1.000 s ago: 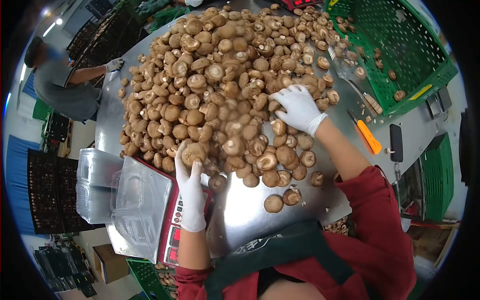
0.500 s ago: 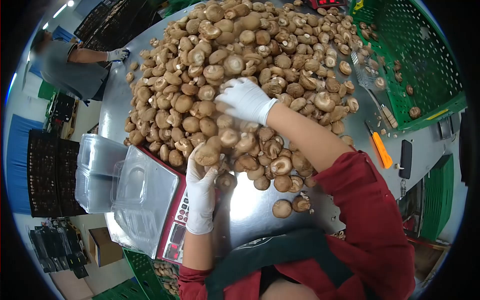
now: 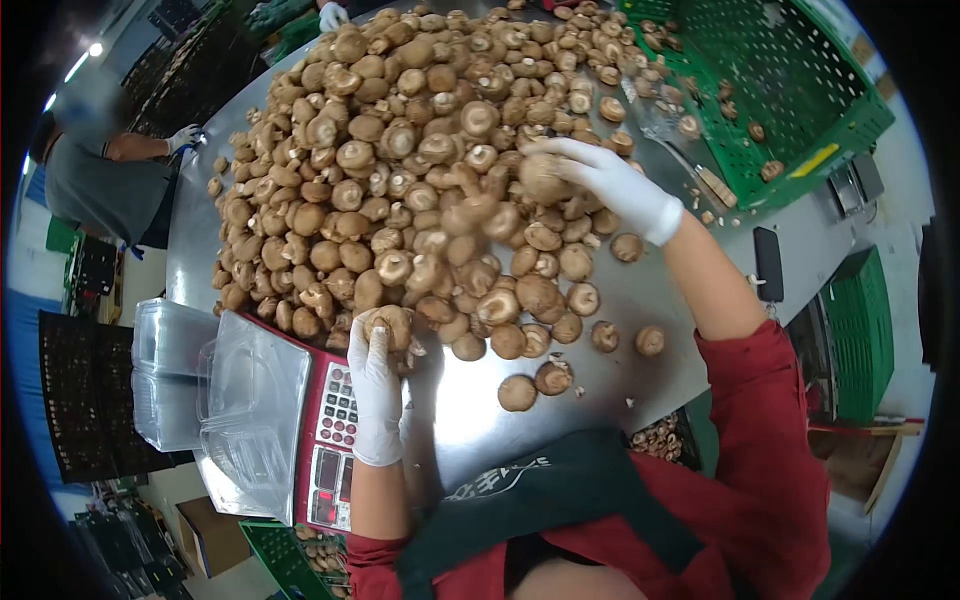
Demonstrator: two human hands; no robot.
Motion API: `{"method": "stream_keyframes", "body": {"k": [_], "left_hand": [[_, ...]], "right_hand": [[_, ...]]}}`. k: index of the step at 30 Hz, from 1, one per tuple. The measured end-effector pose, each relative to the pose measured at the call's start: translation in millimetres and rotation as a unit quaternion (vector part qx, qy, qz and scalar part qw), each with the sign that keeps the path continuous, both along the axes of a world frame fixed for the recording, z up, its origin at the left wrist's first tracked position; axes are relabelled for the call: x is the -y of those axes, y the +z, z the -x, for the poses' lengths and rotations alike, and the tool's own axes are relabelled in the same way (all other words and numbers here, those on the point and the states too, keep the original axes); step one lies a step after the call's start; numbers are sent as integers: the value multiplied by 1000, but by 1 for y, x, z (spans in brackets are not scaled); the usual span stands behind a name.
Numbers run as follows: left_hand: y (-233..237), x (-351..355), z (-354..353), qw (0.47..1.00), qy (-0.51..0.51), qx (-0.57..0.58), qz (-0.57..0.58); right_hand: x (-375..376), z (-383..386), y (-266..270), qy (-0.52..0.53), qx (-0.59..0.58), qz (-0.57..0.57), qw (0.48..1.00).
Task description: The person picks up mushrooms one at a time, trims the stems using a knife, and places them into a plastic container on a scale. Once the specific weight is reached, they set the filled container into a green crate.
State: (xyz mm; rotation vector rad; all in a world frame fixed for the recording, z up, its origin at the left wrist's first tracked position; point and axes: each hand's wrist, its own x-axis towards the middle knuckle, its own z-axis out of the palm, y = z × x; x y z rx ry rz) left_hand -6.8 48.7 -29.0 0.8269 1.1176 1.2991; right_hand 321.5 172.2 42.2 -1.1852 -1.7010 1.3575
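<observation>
Mushrooms [image 3: 330,205] lie in a big heap on the metal bench [image 3: 460,395], as we see from the head view. Our gloved left hand [image 3: 376,385] is closed on one brown mushroom [image 3: 392,322], between thumb and fingers, at the near edge of the heap and just beside the red scale [image 3: 337,400]. Clear plastic trays [image 3: 245,435] rest on this scale. Our gloved right hand [image 3: 615,185] is at the right part of the heap, its fingers curved about a larger mushroom [image 3: 545,178]; because of blur, we cannot tell whether it is gripped. Farther right is a green crate [image 3: 780,90], with several mushrooms inside.
</observation>
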Motion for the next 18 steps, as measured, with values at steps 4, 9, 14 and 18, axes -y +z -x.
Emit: {"method": "stream_keyframes", "body": {"k": [4,9,14,18], "left_hand": [[-10,6,-17,940,35,-336,-55],[-4,-2,-41,681,58,-698,-213],[6,-25,-68,581,69,-767,-264],[9,-26,-95,593,-59,-723,-350]], "right_hand": [[60,-73,-37,-114,19,-50,992],[137,-116,-108,-262,97,-91,956],[171,-68,-118,-321,196,-191,907],[196,-47,-102,-234,254,-257,902]]}}
